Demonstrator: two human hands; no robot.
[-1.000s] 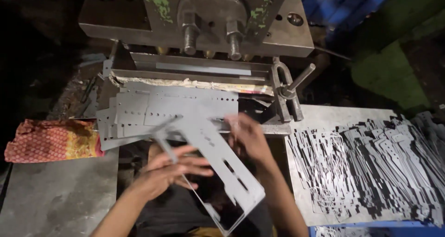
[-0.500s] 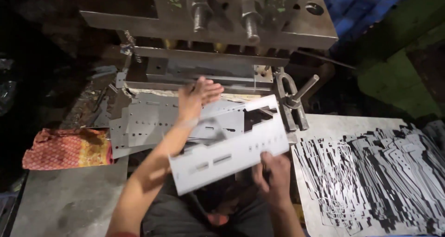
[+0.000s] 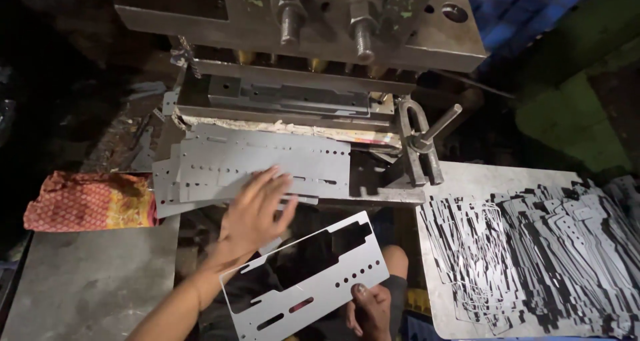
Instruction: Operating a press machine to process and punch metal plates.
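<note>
Seen from above, at a metal stamping press. Left hand [image 3: 257, 208] spread flat, fingers wide apart, palm pressing on a stack of punched grey sheets [image 3: 253, 168] lying at the mouth of the press; gripping nothing, only resting on top. Right hand [image 3: 369, 309] low in the frame, closed in a pinch on the lower edge of a punched metal plate [image 3: 308, 274], tilted up to the right and held clear of the stack, above the lap, with long slots and a row of small holes cut through it. Likely trouble: thin stamped edges look sharp, so a slide of the flat palm across the stack could cut skin; a one-handed pinch near the plate's edge could let it swing or drop; fingers close to the press die [image 3: 293, 98] at risk if the ram came down. Around: heavy press head [image 3: 313, 14] with two threaded bolts directly above; a clamp with a lever handle [image 3: 423, 141] at the right of the press bed, in the path between stack and the right-hand worktop [image 3: 467, 181]; a big untidy heap of finished cut pieces [image 3: 540, 248] covering that worktop; a red and yellow patterned cloth [image 3: 87, 201] to the left, beside a bare steel slab [image 3: 87, 281].
</note>
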